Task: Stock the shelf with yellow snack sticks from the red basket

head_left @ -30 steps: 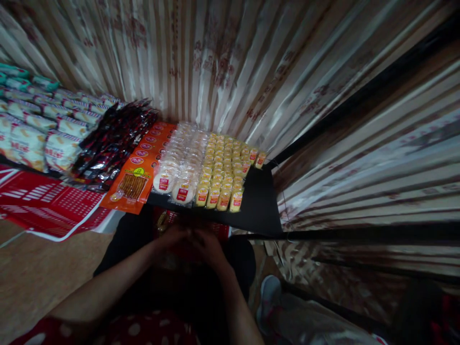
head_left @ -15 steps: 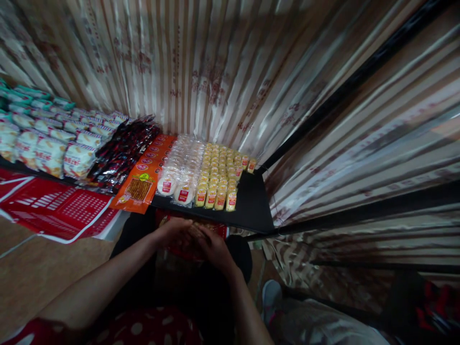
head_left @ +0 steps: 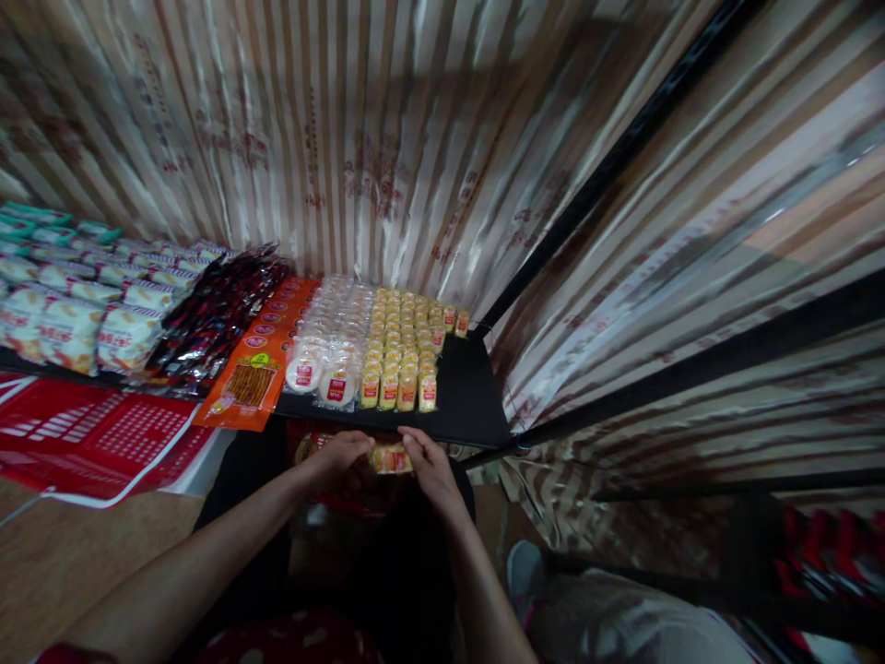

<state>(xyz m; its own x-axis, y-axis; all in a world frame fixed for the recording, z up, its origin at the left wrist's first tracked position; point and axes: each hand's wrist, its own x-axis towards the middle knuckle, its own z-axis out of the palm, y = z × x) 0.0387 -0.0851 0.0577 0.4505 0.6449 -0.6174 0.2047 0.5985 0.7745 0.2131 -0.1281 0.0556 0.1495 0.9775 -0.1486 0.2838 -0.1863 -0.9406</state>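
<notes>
Between my two hands, below the shelf's front edge, is a small yellow snack packet [head_left: 391, 459] with red print. My left hand [head_left: 344, 461] is closed at its left end. The fingers of my right hand [head_left: 430, 466] pinch its right end. Just above, on the black shelf [head_left: 470, 397], stand rows of similar yellow packets [head_left: 397, 369]. Left of them lie clear-wrapped round white crackers [head_left: 322, 369] with red labels, then an orange bag [head_left: 249, 378] of stick-like snacks. Under my hands a red package [head_left: 318, 438] shows in part.
Dark shiny packets [head_left: 214, 314] and white snack bags [head_left: 131, 337] fill the shelf's left part. A red sheet [head_left: 117, 433] hangs from its front. Striped curtain [head_left: 387, 138] and black poles [head_left: 587, 203] stand behind and right. Another person's shoe [head_left: 525, 567] is at lower right.
My hands have moved apart a little, and the yellow packet between them now shows plainly. The view has shifted, so the shelf appears further left and slightly lower.
</notes>
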